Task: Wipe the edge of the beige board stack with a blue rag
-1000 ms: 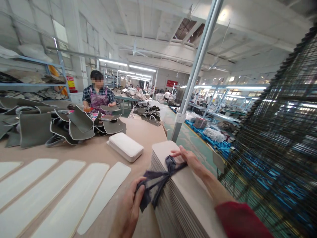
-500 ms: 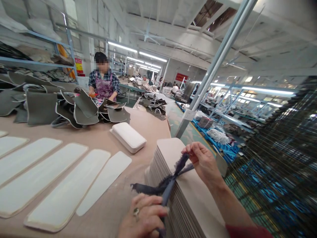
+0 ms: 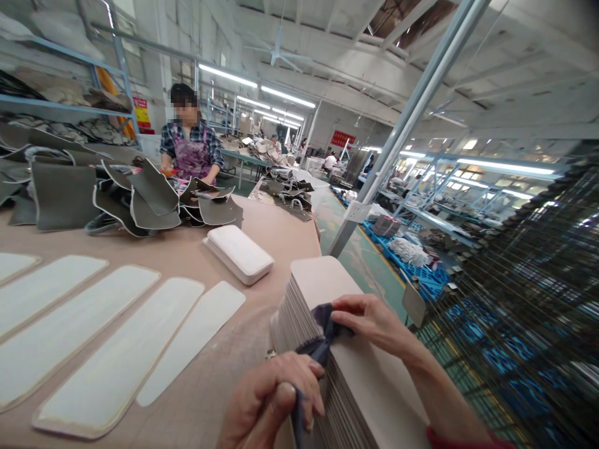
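A dark blue-grey cloth strip (image 3: pixel 322 344) with frayed edges crosses a tall stack of beige boards (image 3: pixel 322 274), its ends crossed over near the stack's top left edge. My left hand (image 3: pixel 276 393) is closed on one part of the strip, beside the stack. Above the top board, my right hand (image 3: pixel 374 321) pinches another part between thumb and fingertips. A ring shows on my left hand. Where the strip runs lower down the stack is hidden by my left hand.
White rounded panels (image 3: pixel 121 352) lie in a row on the brown table (image 3: pixel 196 380). A small white stack (image 3: pixel 239 252) sits behind. Dark grey pieces (image 3: pixel 154 196) are heaped at the back, near a person (image 3: pixel 191 140) in an apron. A metal post (image 3: pixel 397 134) and dark racking (image 3: pixel 528 299) stand to the right.
My right hand has lowered toward the stack's top, bringing its part of the strip down. My left hand has turned so its thumb shows. The crossed strip looks more bunched.
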### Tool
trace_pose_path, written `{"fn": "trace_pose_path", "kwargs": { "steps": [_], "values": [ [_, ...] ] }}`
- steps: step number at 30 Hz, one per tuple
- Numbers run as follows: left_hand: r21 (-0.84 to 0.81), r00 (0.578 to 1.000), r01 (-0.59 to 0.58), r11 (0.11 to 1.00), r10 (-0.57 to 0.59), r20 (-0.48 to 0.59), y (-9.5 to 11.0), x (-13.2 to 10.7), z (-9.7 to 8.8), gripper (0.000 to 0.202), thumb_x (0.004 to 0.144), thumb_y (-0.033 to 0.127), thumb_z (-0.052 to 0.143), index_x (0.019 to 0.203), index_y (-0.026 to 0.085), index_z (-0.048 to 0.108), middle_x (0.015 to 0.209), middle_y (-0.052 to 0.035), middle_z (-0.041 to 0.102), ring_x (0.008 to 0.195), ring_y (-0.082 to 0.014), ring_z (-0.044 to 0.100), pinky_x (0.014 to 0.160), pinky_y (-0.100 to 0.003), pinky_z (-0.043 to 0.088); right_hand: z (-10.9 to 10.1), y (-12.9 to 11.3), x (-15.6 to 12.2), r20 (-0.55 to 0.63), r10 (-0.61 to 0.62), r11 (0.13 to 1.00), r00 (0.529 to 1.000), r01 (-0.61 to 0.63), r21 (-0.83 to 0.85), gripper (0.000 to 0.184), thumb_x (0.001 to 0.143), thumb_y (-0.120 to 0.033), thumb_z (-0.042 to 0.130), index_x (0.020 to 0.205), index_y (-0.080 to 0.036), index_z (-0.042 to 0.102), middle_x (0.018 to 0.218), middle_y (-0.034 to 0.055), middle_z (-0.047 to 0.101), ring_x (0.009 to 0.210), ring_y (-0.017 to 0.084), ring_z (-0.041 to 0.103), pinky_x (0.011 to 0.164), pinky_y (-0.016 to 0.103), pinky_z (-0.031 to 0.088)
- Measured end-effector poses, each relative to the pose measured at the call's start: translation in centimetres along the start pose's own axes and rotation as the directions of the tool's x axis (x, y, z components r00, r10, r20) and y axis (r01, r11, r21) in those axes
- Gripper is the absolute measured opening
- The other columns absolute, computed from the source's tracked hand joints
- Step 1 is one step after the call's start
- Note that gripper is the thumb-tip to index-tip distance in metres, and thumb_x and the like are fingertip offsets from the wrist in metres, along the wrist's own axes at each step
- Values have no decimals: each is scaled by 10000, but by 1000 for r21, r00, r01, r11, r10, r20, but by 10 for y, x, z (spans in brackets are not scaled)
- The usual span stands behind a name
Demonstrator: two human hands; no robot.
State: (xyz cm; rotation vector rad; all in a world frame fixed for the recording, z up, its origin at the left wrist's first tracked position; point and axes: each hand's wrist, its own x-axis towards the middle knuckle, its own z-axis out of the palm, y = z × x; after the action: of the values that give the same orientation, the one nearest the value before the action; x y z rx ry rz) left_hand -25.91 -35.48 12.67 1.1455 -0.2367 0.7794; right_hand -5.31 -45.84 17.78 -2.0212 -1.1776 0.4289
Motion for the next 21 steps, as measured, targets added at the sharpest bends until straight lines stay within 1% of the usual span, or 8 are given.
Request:
{"fn": "trace_pose_path", "kwargs": {
  "steps": [3,6,8,10,12,15,18,21],
  "values": [
    [-140,995,12,990,-25,-93,-3,10,2,357,873,398,500,601,193,608,562,-22,564,654,-160,548,781,-318,434,-4,6,6,-225,-40,993,974,63,97,355,746,-519,575,661,-175,590,565,-15,514,555,114,458,542,253,372],
    [-313,982,30,949,-87,-168,-4,23,7,346,841,386,565,566,176,547,493,21,433,553,-107,467,607,-236,414,-7,24,16,-419,-60,997,906,77,26,399,794,-540,479,901,-174,595,758,45,642,728,169,584,696,293,464],
    [-390,975,48,919,-128,-182,-1,34,12,348,794,388,629,553,161,520,480,43,375,482,-74,396,522,-205,379,-3,37,23,-373,-120,983,920,57,-175,472,839,-507,369,1095,-158,555,1044,103,649,983,206,583,889,354,445],
    [-426,966,57,903,-157,-204,3,45,19,350,734,390,694,553,154,509,463,61,337,438,-54,340,469,-187,344,5,47,29,-293,-154,931,943,39,-364,488,847,-460,338,1170,-158,544,1239,99,564,1186,227,467,1030,403,334],
    [-447,957,65,892,-183,-226,6,53,26,362,681,392,740,553,153,500,453,71,314,420,-46,305,441,-179,318,11,52,33,-272,-148,890,951,8,-457,465,850,-434,360,1192,-187,556,1332,68,488,1290,251,340,1090,445,215],
    [-454,951,117,884,-231,-205,9,50,33,372,682,393,738,544,156,486,463,64,318,441,-55,313,457,-186,318,16,52,34,-259,-108,829,960,-57,-557,445,891,-414,336,1269,-244,497,1405,27,399,1331,246,266,1096,459,167],
    [-330,949,249,910,-298,-107,9,29,32,388,751,443,660,545,163,488,504,37,370,493,-76,356,500,-214,313,16,48,32,-239,-70,784,968,-95,-613,444,914,-405,304,1304,-255,454,1425,10,367,1337,225,257,1097,435,180],
    [-78,936,344,936,-348,-56,10,4,28,440,774,530,590,550,164,490,559,8,416,541,-95,389,526,-239,294,21,44,31,-230,-62,759,971,-104,-643,455,923,-398,264,1317,-249,438,1431,8,357,1343,217,247,1102,428,181]
  ]
}}
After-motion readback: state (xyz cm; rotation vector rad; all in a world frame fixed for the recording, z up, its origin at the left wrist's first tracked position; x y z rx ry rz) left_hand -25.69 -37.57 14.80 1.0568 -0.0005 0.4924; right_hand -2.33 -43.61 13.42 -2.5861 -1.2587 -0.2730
